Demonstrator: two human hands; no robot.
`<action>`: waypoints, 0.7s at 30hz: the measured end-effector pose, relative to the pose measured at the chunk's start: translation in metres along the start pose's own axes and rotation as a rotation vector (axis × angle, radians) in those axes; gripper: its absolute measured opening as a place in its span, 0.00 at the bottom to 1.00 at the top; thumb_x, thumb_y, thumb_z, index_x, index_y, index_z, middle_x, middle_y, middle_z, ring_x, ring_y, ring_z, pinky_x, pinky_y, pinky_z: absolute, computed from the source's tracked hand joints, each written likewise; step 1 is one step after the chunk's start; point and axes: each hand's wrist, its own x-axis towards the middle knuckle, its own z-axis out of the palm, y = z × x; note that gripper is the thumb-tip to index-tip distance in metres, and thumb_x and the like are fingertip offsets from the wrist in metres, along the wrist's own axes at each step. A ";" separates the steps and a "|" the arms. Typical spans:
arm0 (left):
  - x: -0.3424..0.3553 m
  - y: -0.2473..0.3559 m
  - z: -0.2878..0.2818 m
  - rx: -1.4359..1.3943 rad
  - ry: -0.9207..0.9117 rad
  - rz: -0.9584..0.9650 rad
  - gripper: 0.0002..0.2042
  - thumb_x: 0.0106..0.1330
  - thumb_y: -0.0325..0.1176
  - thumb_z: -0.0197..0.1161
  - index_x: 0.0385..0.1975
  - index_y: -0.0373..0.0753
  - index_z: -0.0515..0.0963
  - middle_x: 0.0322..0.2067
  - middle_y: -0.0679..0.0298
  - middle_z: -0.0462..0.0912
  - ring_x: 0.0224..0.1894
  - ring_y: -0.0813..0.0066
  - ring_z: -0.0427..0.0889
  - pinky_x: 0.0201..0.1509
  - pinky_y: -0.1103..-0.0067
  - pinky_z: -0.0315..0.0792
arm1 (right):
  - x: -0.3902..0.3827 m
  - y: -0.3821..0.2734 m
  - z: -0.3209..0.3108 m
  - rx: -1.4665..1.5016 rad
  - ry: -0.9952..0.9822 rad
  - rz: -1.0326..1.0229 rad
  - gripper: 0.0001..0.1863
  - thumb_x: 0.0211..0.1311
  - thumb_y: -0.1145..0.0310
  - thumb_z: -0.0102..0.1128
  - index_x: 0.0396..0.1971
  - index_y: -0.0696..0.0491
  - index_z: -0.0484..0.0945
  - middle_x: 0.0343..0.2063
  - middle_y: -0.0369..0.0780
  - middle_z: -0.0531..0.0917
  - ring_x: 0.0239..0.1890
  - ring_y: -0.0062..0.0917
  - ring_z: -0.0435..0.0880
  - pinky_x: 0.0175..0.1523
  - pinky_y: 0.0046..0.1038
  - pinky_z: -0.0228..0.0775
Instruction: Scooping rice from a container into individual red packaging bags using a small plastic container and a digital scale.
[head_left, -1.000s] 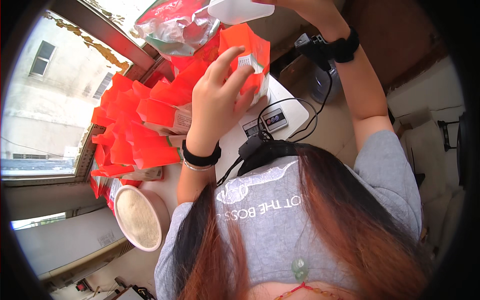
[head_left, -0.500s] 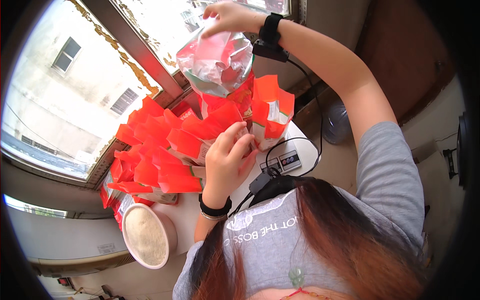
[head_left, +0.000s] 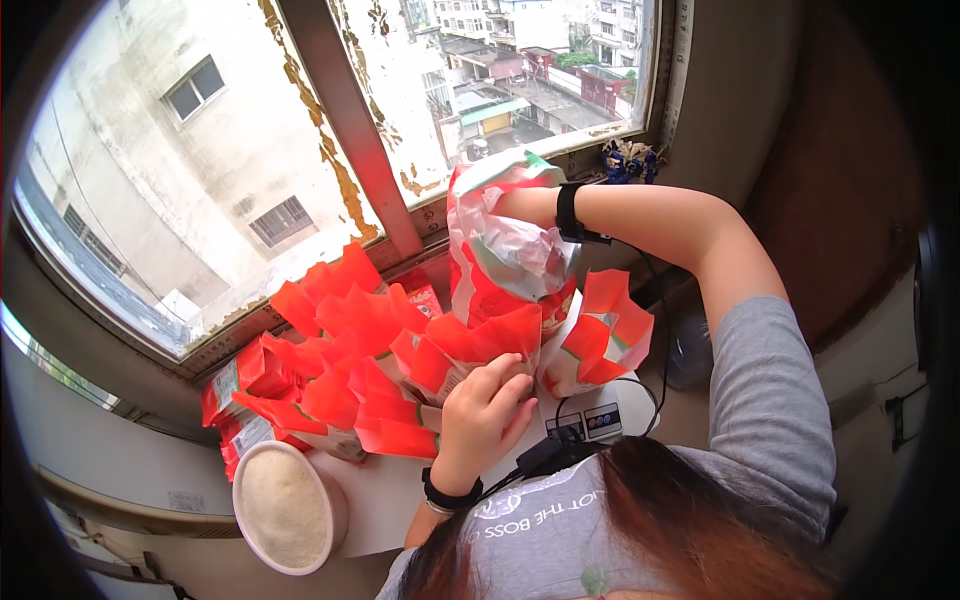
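My right hand (head_left: 525, 205) reaches into a large red-and-silver foil bag (head_left: 490, 290) beside the window; its fingers are hidden inside. My left hand (head_left: 485, 410), loosely bent with fingers apart, rests by a cluster of open orange paper bags (head_left: 355, 330), near its front right. A separate open bag (head_left: 600, 330) stands to the right, behind the small white scale (head_left: 608, 420) with buttons and a black cable. At the left front sits a round white tub (head_left: 285, 505) of pale granular material.
The window frame (head_left: 395, 205) runs behind the white table (head_left: 370, 510). Flat red packets (head_left: 255, 375) lie at the left end. A black device (head_left: 550, 450) with cables is near my body. A clear water bottle (head_left: 685, 350) stands below right; a blue bundle (head_left: 628, 160) is on the sill.
My view has tilted up toward the window. My right hand, earlier holding a translucent plastic container, has moved down into the foil bag. My left hand stays among the orange bags.
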 end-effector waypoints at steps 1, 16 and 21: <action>-0.001 -0.001 -0.001 0.010 -0.013 -0.004 0.14 0.50 0.28 0.70 0.37 0.37 0.79 0.49 0.57 0.78 0.40 0.61 0.81 0.41 0.71 0.76 | 0.009 0.000 0.003 0.001 -0.009 -0.019 0.19 0.59 0.58 0.60 0.46 0.52 0.81 0.44 0.45 0.84 0.49 0.37 0.82 0.55 0.37 0.71; 0.001 -0.013 0.007 -0.027 -0.042 -0.003 0.13 0.49 0.28 0.70 0.35 0.38 0.78 0.48 0.58 0.79 0.37 0.61 0.81 0.39 0.70 0.75 | 0.051 -0.033 0.049 0.187 0.064 0.191 0.18 0.62 0.58 0.57 0.49 0.52 0.79 0.48 0.45 0.82 0.52 0.34 0.80 0.57 0.34 0.69; 0.001 -0.013 0.005 -0.025 -0.039 -0.006 0.12 0.49 0.28 0.70 0.34 0.38 0.78 0.47 0.58 0.79 0.38 0.61 0.81 0.39 0.70 0.75 | 0.045 -0.033 0.055 0.245 0.098 0.273 0.18 0.64 0.59 0.56 0.50 0.52 0.79 0.49 0.44 0.81 0.53 0.33 0.79 0.58 0.33 0.68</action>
